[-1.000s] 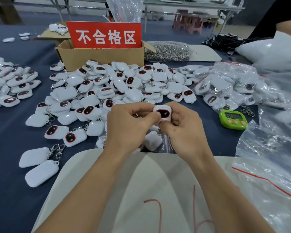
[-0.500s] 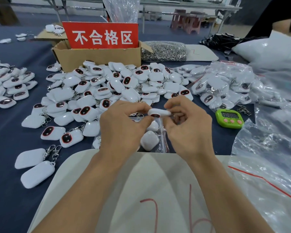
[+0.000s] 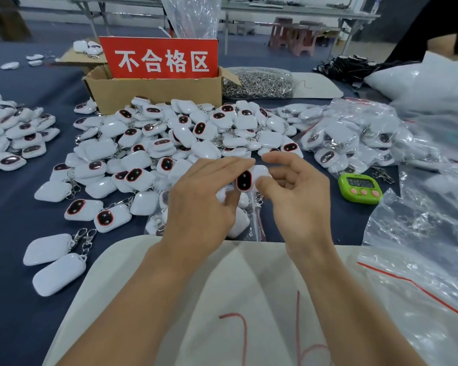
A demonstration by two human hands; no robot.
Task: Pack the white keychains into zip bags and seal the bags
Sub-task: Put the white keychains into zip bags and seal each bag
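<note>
A white keychain (image 3: 246, 178) with a dark red-rimmed oval face is held up between both hands, above the table's middle. My left hand (image 3: 201, 202) pinches its left side, and my right hand (image 3: 296, 196) pinches its right side with thumb and fingers. Under my hands lies a clear zip bag (image 3: 245, 223) with white keychains in it, partly hidden. A big pile of loose white keychains (image 3: 169, 143) covers the blue table behind.
A cardboard box (image 3: 154, 91) with a red sign stands behind the pile. Bagged keychains (image 3: 349, 133) lie right, a green timer (image 3: 360, 187) beside them, empty clear bags (image 3: 421, 233) further right. A white sack (image 3: 222, 299) lies before me. More keychains (image 3: 13, 138) lie left.
The keychain has been turned between my fingers: face up, then edge-on, now its dark face points toward me. Both hands stayed in place.
</note>
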